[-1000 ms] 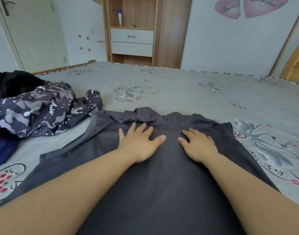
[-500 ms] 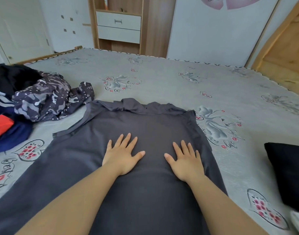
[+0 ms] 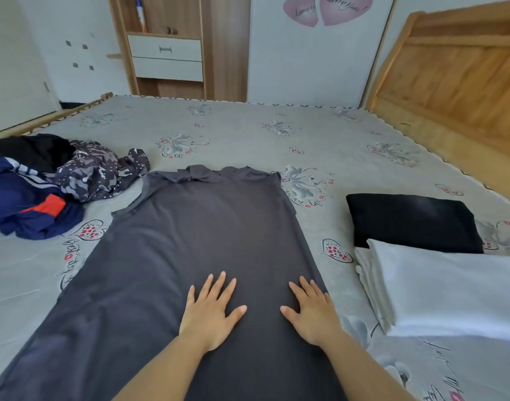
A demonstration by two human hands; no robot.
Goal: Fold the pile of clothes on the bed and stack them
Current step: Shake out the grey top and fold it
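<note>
A long dark grey garment (image 3: pixel 207 227) lies spread flat on the bed (image 3: pixel 248 131), its collar end far from me. My left hand (image 3: pixel 210 314) and my right hand (image 3: pixel 313 312) rest palm-down on its near part, fingers apart, holding nothing. At the left lies a pile of unfolded clothes (image 3: pixel 45 180): a camouflage-print piece, a navy jacket with an orange patch, and something black. At the right, a folded black garment (image 3: pixel 413 221) lies beside a folded white garment (image 3: pixel 450 293).
A wooden headboard (image 3: pixel 456 79) rises at the right. Beyond the bed's far edge stand a wooden cabinet with white drawers (image 3: pixel 167 56) and a white wardrobe door with pink heart stickers (image 3: pixel 326 10). A white room door is at far left.
Both hands have slid along the grey garment toward me, from near the collar down to its near part. The view has swung right, bringing the folded black and white garments into sight.
</note>
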